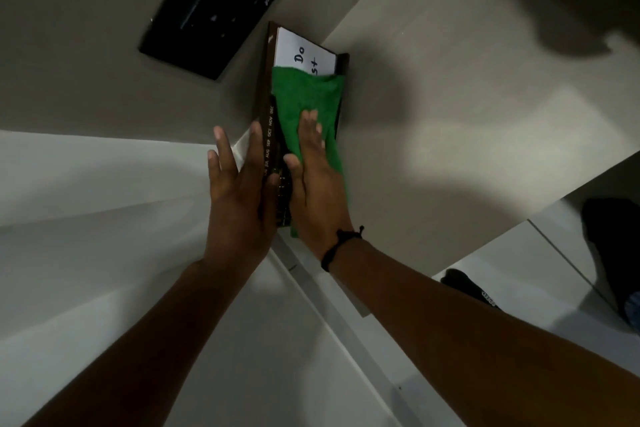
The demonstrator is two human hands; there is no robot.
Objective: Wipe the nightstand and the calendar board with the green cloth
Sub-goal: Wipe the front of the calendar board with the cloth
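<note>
Cloth (308,104) covers most of the calendar board's (268,121) face, and our right hand (317,180) lies flat on it, fingers straight, pressing rather than pinching; nothing is clasped, only pushed against the board. We judge this flat palm spreads pressure so the green cloth drags evenly along the surface. Our left hand (239,184) is open too, fingers spread along the board's dark side edge where the month names run, bracing it so it does not slide or tip under the wiping. The board seems to stand on the pale nightstand (433,135) against the wall, its white panel (304,52) with handwriting showing above the cloth, not yet covered.

A black panel (214,10) with controls is fixed to the wall just beside the board's upper end; a long stroke upward could brush it. A dark wristband (341,246) circles our right wrist. Dark shapes at lower right, perhaps footwear, sit well apart and hinder nothing. The nightstand top looks bare around the board.
</note>
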